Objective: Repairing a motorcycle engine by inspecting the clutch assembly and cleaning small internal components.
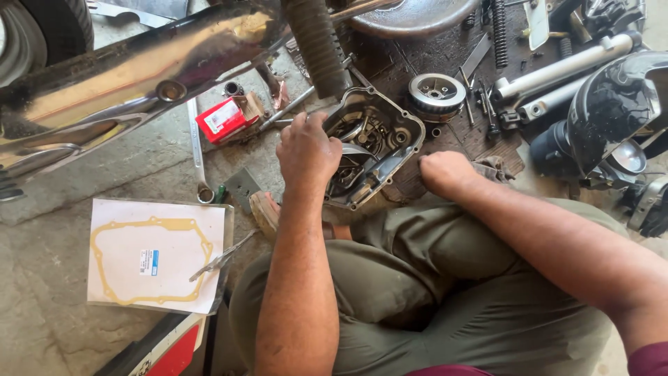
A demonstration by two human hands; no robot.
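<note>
Engine cover (376, 150) is seen open side up on the ground, just far of the knees, gears exposed inside. Left hand (306, 150) is laid over its left rim, fingers curled down into the cavity; what is pinched cannot be told. Right hand (445, 170) is closed into a fist at the right rim. Packaged gasket (149, 254) lies unopened, well apart to the left; fitting is judged not yet done.
</note>
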